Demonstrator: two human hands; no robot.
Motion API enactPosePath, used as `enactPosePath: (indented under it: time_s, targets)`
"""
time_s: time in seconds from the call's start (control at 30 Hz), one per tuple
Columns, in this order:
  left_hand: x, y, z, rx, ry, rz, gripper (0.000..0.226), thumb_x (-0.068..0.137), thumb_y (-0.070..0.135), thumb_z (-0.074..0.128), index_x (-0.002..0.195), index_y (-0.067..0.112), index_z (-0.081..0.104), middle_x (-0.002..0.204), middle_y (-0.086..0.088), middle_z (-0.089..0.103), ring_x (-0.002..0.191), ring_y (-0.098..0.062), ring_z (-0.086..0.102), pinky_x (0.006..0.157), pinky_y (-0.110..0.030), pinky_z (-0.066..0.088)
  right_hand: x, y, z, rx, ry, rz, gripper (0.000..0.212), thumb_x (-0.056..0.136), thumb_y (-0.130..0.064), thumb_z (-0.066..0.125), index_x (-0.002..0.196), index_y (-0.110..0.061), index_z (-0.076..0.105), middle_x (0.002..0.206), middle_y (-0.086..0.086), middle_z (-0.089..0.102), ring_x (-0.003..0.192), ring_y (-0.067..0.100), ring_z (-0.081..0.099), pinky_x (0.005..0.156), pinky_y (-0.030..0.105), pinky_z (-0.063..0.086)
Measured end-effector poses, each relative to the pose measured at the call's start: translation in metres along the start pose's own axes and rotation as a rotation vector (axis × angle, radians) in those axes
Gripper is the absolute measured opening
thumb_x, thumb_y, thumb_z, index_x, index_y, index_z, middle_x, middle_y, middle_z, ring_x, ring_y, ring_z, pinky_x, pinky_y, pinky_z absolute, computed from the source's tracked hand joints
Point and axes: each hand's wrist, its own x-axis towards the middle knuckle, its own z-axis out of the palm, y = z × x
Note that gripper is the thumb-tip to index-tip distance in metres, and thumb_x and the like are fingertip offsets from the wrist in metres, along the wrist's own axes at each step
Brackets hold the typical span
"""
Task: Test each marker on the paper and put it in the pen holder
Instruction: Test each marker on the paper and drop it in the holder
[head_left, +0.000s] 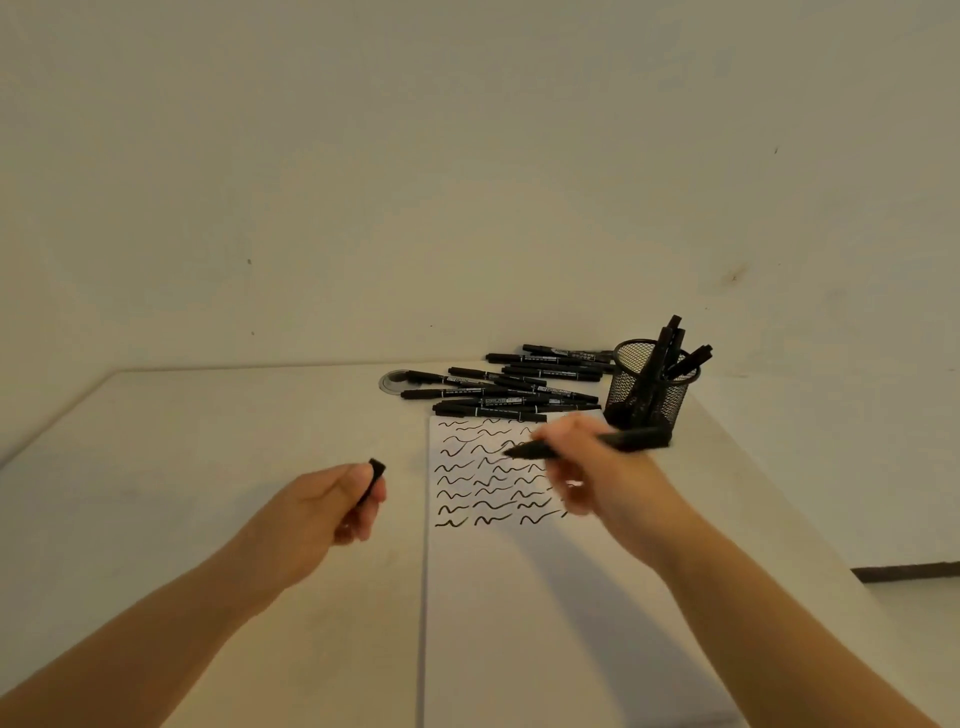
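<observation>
My right hand (587, 467) grips an uncapped black marker (623, 441) above the white paper (519, 597), tip pointing left over rows of black squiggles (488, 488). My left hand (332, 504) pinches the marker's black cap (375, 478) left of the paper, above the table. A black mesh pen holder (649, 389) stands beyond the paper's far right corner with several markers upright in it. A pile of several black markers (509, 389) lies on the table just past the paper's far edge.
The white table (208, 467) meets a plain wall at its far edge. A round cable grommet (392, 382) sits in the tabletop left of the marker pile. The table's right edge drops off near the holder.
</observation>
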Motion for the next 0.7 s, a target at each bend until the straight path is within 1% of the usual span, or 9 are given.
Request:
enactPosePath:
  time_s: [0.03, 0.1, 0.17, 0.23, 0.33, 0.4, 0.43, 0.57, 0.7]
  targets:
    - [0.005, -0.002, 0.002, 0.077, 0.019, 0.049, 0.033, 0.097, 0.021, 0.035, 0.076, 0.01, 0.058, 0.057, 0.004, 0.059, 0.055, -0.009, 0.054, 0.065, -0.024, 0.043, -0.001, 0.005, 0.009, -0.102, -0.052, 0.016, 0.014, 0.087, -0.017, 0.058, 0.079, -0.022, 0.068, 0.059, -0.005, 0.061, 0.052, 0.008, 0.054, 0.044, 0.019, 0.039]
    - [0.014, -0.008, 0.007, 0.236, 0.057, 0.125, 0.033, 0.097, 0.021, 0.034, 0.077, 0.013, 0.059, 0.064, 0.008, 0.068, 0.062, -0.003, 0.062, 0.066, -0.018, 0.046, 0.001, 0.013, 0.021, -0.198, -0.048, 0.068, 0.013, 0.084, -0.016, 0.062, 0.088, -0.026, 0.069, 0.069, -0.008, 0.067, 0.06, 0.004, 0.061, 0.049, 0.018, 0.044]
    - [0.026, -0.014, 0.01, 0.424, 0.083, 0.211, 0.029, 0.097, 0.024, 0.036, 0.08, 0.02, 0.059, 0.077, 0.014, 0.07, 0.077, -0.001, 0.063, 0.072, -0.017, 0.045, 0.005, 0.017, 0.03, -0.191, 0.052, 0.119, 0.01, 0.084, -0.016, 0.062, 0.087, -0.023, 0.069, 0.067, -0.005, 0.069, 0.056, 0.003, 0.061, 0.047, 0.015, 0.043]
    - [0.037, -0.016, 0.015, 0.569, 0.064, 0.265, 0.023, 0.097, 0.027, 0.036, 0.083, 0.033, 0.054, 0.094, 0.019, 0.067, 0.088, 0.0, 0.058, 0.077, -0.018, 0.041, 0.007, 0.019, 0.041, -0.195, 0.126, 0.153, 0.01, 0.084, -0.02, 0.061, 0.077, -0.016, 0.067, 0.057, -0.002, 0.067, 0.048, 0.004, 0.057, 0.042, 0.012, 0.039]
    - [0.049, -0.02, 0.025, 0.616, -0.016, 0.307, 0.025, 0.098, 0.028, 0.035, 0.085, 0.039, 0.054, 0.098, 0.018, 0.065, 0.091, 0.003, 0.053, 0.078, -0.017, 0.039, 0.009, 0.03, 0.058, -0.279, 0.193, 0.103, 0.017, 0.08, -0.019, 0.059, 0.063, -0.018, 0.062, 0.044, -0.002, 0.059, 0.043, 0.006, 0.052, 0.044, 0.017, 0.042]
    - [0.052, -0.028, 0.029, 0.626, -0.05, 0.309, 0.025, 0.098, 0.027, 0.036, 0.088, 0.034, 0.058, 0.093, 0.021, 0.064, 0.093, 0.001, 0.052, 0.079, -0.021, 0.039, 0.006, 0.04, 0.059, -0.295, 0.22, 0.082, 0.015, 0.078, -0.013, 0.058, 0.063, -0.019, 0.057, 0.043, -0.003, 0.056, 0.042, 0.005, 0.051, 0.048, 0.022, 0.043]
    - [0.052, -0.033, 0.029, 0.608, -0.055, 0.307, 0.025, 0.098, 0.027, 0.036, 0.089, 0.032, 0.059, 0.091, 0.025, 0.063, 0.094, 0.002, 0.052, 0.08, -0.021, 0.039, 0.004, 0.045, 0.057, -0.309, 0.216, 0.077, 0.014, 0.077, -0.012, 0.058, 0.065, -0.018, 0.056, 0.043, -0.002, 0.056, 0.042, 0.005, 0.05, 0.048, 0.021, 0.041]
    - [0.054, -0.04, 0.027, 0.55, -0.074, 0.312, 0.025, 0.098, 0.026, 0.036, 0.093, 0.03, 0.06, 0.092, 0.031, 0.063, 0.1, 0.005, 0.049, 0.085, -0.013, 0.037, -0.003, 0.054, 0.051, -0.334, 0.133, 0.029, 0.014, 0.078, -0.014, 0.061, 0.067, -0.021, 0.055, 0.049, 0.002, 0.06, 0.046, 0.007, 0.05, 0.048, 0.017, 0.038]
    - [0.055, -0.041, 0.028, 0.551, -0.071, 0.312, 0.024, 0.097, 0.028, 0.036, 0.094, 0.031, 0.06, 0.092, 0.03, 0.062, 0.099, 0.002, 0.048, 0.083, -0.015, 0.037, -0.005, 0.054, 0.057, -0.437, 0.023, -0.039, 0.01, 0.078, -0.019, 0.064, 0.07, -0.022, 0.059, 0.057, 0.001, 0.065, 0.049, 0.001, 0.051, 0.05, 0.014, 0.038]
